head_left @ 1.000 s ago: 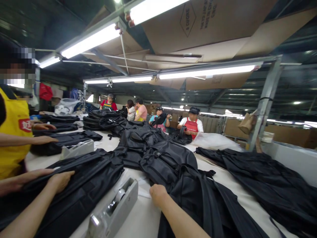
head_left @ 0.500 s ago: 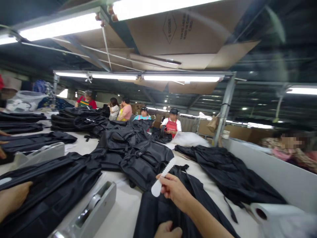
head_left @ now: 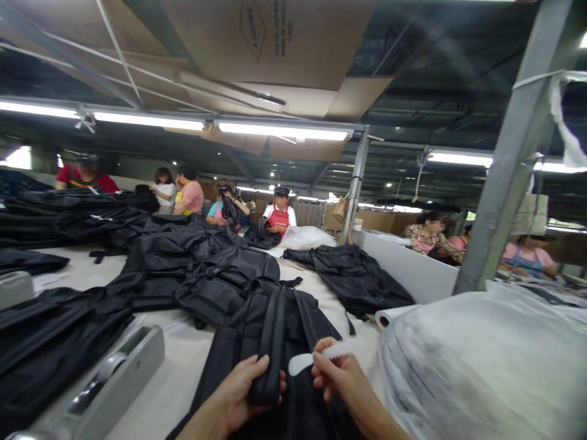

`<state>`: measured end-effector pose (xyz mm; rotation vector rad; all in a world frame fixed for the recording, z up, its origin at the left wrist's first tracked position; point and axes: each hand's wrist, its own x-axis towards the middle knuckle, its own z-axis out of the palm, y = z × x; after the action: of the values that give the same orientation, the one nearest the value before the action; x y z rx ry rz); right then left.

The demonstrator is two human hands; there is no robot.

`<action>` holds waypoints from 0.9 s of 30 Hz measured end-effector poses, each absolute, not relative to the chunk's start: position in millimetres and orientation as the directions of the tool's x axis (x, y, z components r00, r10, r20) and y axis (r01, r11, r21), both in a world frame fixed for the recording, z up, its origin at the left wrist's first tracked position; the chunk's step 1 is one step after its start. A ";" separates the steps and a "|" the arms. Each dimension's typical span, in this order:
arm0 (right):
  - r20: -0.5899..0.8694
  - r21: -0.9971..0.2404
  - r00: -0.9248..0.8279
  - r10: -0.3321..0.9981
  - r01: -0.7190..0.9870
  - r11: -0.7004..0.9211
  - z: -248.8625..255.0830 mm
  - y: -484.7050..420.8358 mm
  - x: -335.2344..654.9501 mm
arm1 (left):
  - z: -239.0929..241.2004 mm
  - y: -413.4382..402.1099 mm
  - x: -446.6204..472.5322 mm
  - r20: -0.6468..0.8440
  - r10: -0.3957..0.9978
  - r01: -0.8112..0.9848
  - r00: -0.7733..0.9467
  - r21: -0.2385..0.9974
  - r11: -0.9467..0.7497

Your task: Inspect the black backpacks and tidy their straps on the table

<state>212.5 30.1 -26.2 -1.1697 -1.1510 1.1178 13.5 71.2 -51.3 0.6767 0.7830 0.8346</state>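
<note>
The left hand (head_left: 243,391) grips a padded black fabric strap (head_left: 271,342) of the backpack (head_left: 275,330). The right hand (head_left: 342,382) pinches a white serrated plastic strip (head_left: 323,354) just beside it.

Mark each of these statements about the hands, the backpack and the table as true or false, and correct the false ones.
1. The left hand grips a black backpack strap. True.
2. The right hand holds a red marker. False: it holds a white serrated plastic strip.
3. A grey metal tape dispenser sits on the table left of the hands. True.
4. The backpacks on the table are bright yellow. False: the backpack and the others are black.
5. A white roll lies right of the backpack. True.
</note>
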 end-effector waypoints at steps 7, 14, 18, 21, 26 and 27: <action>0.054 -0.999 -0.077 0.996 0.004 0.055 -25.0 9.2 216.9 | -36.6 73.5 5.7 -0.341 0.846 -0.377 0.410 0.781 0.498; 0.173 -0.972 -0.214 0.961 0.119 0.202 -44.9 6.4 221.1 | -29.3 69.3 2.3 -0.376 0.819 -0.359 0.434 0.761 0.540; 0.015 -0.998 -0.352 0.936 0.049 0.034 -41.5 10.7 221.3 | -31.2 68.6 5.7 -0.385 0.820 -0.335 0.425 0.774 0.537; -0.147 -0.963 -0.470 0.870 -0.133 -0.234 -31.0 17.2 223.2 | -33.8 66.2 8.8 -0.403 0.824 -0.302 0.398 0.790 0.533; -0.256 -0.954 -0.413 0.874 -0.038 -0.297 -26.6 26.6 221.7 | -29.5 63.7 11.4 -0.406 0.839 -0.149 0.361 0.863 0.482; -0.260 -0.960 -0.393 0.882 0.007 -0.280 -27.5 28.4 220.3 | -27.2 64.5 10.6 -0.405 0.842 -0.140 0.357 0.868 0.477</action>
<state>220.3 28.4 -27.5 -1.1585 -1.3148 1.7443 10.6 64.5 -27.2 0.8479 1.0050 0.7425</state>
